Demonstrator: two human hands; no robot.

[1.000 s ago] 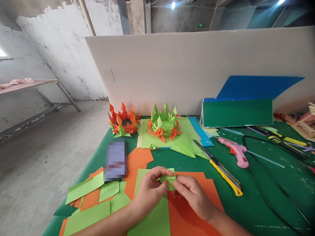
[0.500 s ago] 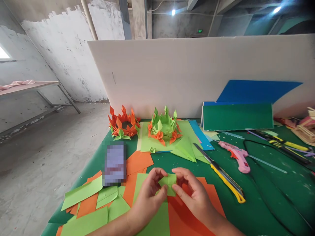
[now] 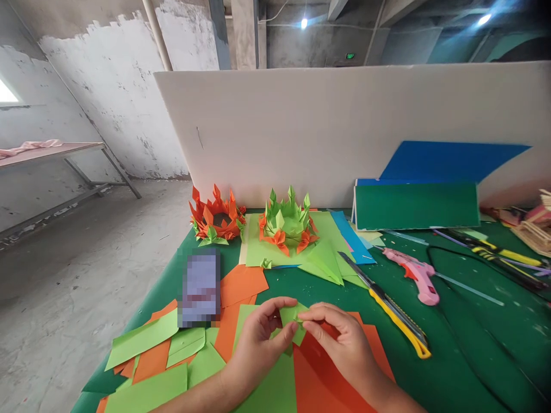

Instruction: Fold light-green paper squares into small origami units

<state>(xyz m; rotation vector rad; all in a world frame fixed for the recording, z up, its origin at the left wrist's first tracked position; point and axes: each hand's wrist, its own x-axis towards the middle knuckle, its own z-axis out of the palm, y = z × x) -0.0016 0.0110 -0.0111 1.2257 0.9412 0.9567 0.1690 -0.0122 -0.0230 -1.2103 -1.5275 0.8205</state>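
A small green paper square with creases is held up between my two hands. My left hand pinches its left side between thumb and fingers. On its right, my right hand grips an edge or corner with thumb and forefinger; the exact fold there is partly hidden by the fingertips. Beneath the hands lie a large green sheet and an orange sheet, side by side. Green paper pieces and orange scraps are piled to the left.
Beyond my hands stand an orange folded-paper crown and a green one with orange flowers. A blurred phone-like slab lies at left. To the right are a yellow utility knife, a pink glue gun and its cord. A white board rises behind.
The green paper has been turned so a corner points upward. My right fingers have moved left and down, closing on the paper nearer its middle.
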